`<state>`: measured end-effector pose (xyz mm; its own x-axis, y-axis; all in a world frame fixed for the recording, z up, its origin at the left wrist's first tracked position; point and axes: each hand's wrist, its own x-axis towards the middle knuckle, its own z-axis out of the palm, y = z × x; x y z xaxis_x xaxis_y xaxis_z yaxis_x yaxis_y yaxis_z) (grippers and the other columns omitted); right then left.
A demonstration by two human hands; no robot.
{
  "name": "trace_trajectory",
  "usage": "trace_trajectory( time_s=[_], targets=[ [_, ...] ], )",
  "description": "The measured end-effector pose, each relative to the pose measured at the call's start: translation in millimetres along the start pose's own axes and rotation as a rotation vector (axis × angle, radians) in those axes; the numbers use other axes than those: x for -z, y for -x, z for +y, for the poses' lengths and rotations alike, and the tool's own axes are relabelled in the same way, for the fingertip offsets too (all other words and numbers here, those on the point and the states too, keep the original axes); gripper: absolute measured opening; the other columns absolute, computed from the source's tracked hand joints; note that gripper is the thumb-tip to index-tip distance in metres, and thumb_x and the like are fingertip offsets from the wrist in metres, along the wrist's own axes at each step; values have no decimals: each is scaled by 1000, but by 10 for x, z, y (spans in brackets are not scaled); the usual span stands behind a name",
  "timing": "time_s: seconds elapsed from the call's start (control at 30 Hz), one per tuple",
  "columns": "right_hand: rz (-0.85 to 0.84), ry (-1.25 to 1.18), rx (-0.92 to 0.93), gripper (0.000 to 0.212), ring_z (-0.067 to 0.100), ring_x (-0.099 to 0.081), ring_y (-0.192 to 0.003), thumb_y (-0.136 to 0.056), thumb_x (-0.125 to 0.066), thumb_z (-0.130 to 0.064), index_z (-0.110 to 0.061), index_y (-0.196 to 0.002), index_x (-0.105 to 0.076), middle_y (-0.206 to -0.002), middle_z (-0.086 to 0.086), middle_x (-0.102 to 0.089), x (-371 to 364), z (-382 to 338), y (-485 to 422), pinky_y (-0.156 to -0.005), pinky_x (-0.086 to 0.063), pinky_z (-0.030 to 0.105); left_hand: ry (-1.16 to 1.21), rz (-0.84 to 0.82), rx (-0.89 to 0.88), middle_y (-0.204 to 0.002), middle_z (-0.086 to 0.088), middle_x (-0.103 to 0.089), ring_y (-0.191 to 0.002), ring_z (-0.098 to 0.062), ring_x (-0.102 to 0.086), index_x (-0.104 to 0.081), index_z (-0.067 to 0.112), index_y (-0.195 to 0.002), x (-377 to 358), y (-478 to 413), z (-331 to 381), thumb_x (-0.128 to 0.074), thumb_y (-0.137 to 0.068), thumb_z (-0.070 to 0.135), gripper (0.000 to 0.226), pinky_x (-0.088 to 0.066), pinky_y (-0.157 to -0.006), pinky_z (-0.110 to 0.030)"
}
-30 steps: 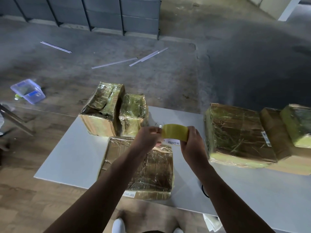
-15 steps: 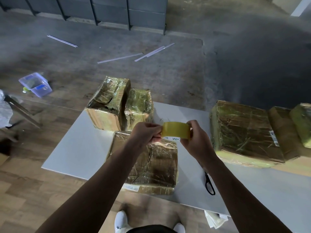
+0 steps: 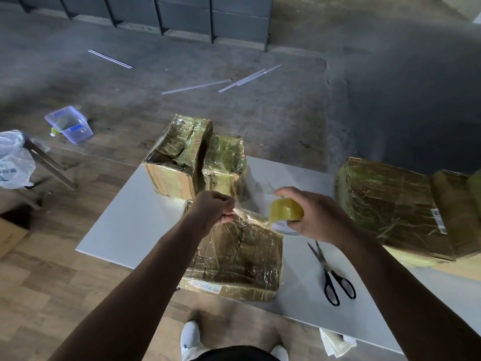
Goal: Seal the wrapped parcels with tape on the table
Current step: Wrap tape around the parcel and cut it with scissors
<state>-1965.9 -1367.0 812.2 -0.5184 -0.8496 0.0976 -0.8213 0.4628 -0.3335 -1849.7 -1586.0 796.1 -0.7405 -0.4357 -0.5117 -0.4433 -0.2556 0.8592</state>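
Observation:
A film-wrapped cardboard parcel (image 3: 242, 259) lies flat at the near edge of the white table (image 3: 125, 225). Over its far end my right hand (image 3: 316, 217) grips a yellowish roll of clear tape (image 3: 286, 211). My left hand (image 3: 212, 209) pinches the pulled-out tape end (image 3: 238, 212), and a short clear strip stretches between the two hands just above the parcel. Two more wrapped parcels (image 3: 179, 155) (image 3: 225, 165) stand upright behind it. A large wrapped parcel (image 3: 385, 204) lies to the right.
Black-handled scissors (image 3: 331, 276) lie on the table to the right of the near parcel. More wrapped parcels (image 3: 458, 212) sit at the far right edge. On the floor are a clear plastic tub (image 3: 69, 125), a white plastic bag (image 3: 14, 160) and thin white strips (image 3: 197, 86).
My hands have drawn apart, the right one carrying the roll rightward, so a strip of tape now spans between them. The scissors have come into full view.

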Motion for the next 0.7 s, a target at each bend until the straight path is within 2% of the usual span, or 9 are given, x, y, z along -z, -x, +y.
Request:
trace_trajectory(
  time_s=[0.07,0.13,0.2,0.27,0.33,0.43,0.57,0.63,0.7],
  targets=[
    [-44,77,54,64,22,-66,-87,-71,-78,-33,-36,-128,-49,-115,-7,-67,13,18,11,-74,-50,29,-26,7,-2,-83,-15,-61,-73,-19,-61,-64,-7,-92,46,-15,1,-58,-90,-6,6,-54,-54,-19],
    [-82,48,79,62,18,-66,-87,-73,-78,-34,-38,-127,-48,-119,-9,-65,42,5,6,-75,-52,28,-92,28,-21,-84,-15,-61,-74,-19,-61,-63,-7,-94,98,-47,3,-57,-91,-5,7,-54,-55,-21],
    [-139,19,123,55,14,-62,-83,-76,-76,-33,-40,-123,-48,-112,-9,-62,41,-24,-2,-71,-50,25,-119,60,-7,-78,-13,-58,-71,-18,-58,-62,-9,-94,148,-73,-11,-56,-92,-3,8,-53,-58,-23],
    [-200,25,130,48,14,-59,-80,-77,-73,-31,-39,-119,-53,-103,-8,-56,20,-41,-23,-67,-46,24,-95,59,55,-69,-10,-53,-64,-17,-53,-61,-5,-83,210,-118,-46,-56,-92,-2,11,-52,-62,-27],
    [-261,71,106,41,17,-58,-81,-79,-71,-30,-36,-118,-58,-99,-7,-52,-12,-72,-74,-65,-40,23,-125,57,78,-67,-8,-56,-64,-17,-55,-63,-2,-79,246,-144,-122,-62,-91,8,15,-52,-63,-28],
    [-300,180,81,35,22,-58,-82,-83,-65,-31,-32,-118,-60,-100,-2,-52,-43,-198,-204,-65,-34,24,-357,124,-64,-75,-13,-69,-65,-19,-64,-70,2,-80,223,-208,-262,-75,-83,23,22,-56,-62,-30],
    [-329,248,48,28,19,-48,-75,-86,-60,-32,-30,-114,-61,-97,-1,-50,-94,-321,-315,-64,-31,25,-539,240,-173,-50,-4,-57,-44,-15,-48,-59,12,-51,206,-297,-318,-78,-79,27,37,-40,-49,-25],
    [-347,269,33,26,20,-46,-73,-87,-59,-32,-28,-113,-61,-97,0,-49,-131,-361,-350,-65,-32,26,-580,252,-201,-45,1,-53,-39,-11,-44,-56,14,-49,209,-323,-347,-77,-80,26,40,-36,-47,-20],
    [-363,293,30,25,21,-46,-72,-88,-58,-31,-26,-113,-60,-98,2,-50,-158,-412,-379,-65,-34,27,-617,252,-237,-51,3,-58,-42,-6,-49,-61,14,-56,197,-327,-382,-76,-82,25,32,-38,-46,-18]
  ],
)
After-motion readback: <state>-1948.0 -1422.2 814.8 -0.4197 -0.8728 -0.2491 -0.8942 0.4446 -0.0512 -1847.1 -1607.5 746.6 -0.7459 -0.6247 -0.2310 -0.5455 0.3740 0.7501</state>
